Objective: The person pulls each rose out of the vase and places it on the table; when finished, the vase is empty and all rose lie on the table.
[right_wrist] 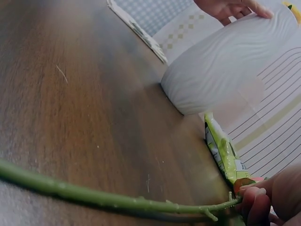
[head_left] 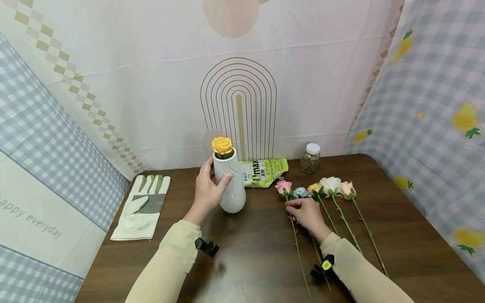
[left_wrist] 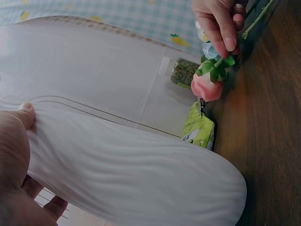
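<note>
My left hand (head_left: pixel 207 189) grips a white ribbed vase (head_left: pixel 233 193) near its upper half, with the thumb across the front. A yellow rose (head_left: pixel 222 145) stands in the vase, its bloom just above the rim. Over on the right, my right hand (head_left: pixel 308 213) pinches the stem of a pink rose (head_left: pixel 283 186) just below the bloom. In the right wrist view, that green stem (right_wrist: pixel 117 199) runs out from the fingertips. Beside it lie a blue rose (head_left: pixel 301 192), a small yellow rose (head_left: pixel 315 189), a white rose (head_left: pixel 331 184) and a peach rose (head_left: pixel 347 189).
A green and white packet (head_left: pixel 263 172) lies behind the vase. At the back stands a glass jar (head_left: pixel 310 159) with a white lid. A white, grey and green glove (head_left: pixel 142 208) lies at the left of the brown table (head_left: pixel 242 261). Patterned cloths hang around three sides.
</note>
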Tool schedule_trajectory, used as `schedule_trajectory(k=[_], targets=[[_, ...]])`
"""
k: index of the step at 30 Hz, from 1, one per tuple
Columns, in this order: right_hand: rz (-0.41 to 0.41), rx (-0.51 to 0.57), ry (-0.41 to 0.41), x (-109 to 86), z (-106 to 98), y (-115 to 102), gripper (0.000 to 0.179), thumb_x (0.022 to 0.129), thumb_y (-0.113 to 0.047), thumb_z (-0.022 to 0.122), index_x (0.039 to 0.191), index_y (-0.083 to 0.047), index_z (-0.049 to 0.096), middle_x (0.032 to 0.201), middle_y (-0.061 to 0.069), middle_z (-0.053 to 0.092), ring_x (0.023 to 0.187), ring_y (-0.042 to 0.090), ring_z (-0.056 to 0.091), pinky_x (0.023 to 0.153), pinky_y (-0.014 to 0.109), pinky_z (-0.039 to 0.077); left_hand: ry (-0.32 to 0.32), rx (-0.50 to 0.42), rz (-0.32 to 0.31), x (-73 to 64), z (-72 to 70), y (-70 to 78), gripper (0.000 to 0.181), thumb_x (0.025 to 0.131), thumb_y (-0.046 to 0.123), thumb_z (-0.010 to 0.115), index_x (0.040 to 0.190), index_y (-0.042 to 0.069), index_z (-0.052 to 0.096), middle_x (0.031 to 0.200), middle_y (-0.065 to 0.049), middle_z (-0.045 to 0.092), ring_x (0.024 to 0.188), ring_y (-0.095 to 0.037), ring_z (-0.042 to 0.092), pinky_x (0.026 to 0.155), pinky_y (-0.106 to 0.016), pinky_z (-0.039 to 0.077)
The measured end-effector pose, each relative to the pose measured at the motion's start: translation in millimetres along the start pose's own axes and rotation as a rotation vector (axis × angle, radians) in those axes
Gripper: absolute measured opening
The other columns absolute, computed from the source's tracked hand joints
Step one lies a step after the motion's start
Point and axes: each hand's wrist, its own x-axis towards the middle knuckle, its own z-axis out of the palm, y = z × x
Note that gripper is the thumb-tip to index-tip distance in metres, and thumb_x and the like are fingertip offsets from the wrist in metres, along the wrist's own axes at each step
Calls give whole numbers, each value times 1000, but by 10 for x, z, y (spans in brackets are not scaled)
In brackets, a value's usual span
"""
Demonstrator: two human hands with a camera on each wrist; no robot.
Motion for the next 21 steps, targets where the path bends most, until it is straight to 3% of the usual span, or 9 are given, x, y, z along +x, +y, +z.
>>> schedule_trajectory(k=[11, 21], targets=[[78, 111, -23, -3, 44, 61, 15, 85, -13, 73, 100, -9, 76, 68, 3, 66, 50, 13, 58, 45, 27, 47, 7, 1, -9, -3, -1, 9, 69, 85, 25, 74, 141, 1, 40, 128, -15, 52, 109, -27, 58, 89, -44, 50], [30, 63, -6, -25, -3, 76, 17, 87, -18, 72, 101, -10, 76, 61, 2, 64, 50, 15, 59, 46, 30, 49, 1, -1, -5, -1, 3, 12, 70, 85, 25, 74, 141, 1, 40, 128, -16, 52, 109, -28, 57, 89, -47, 50]])
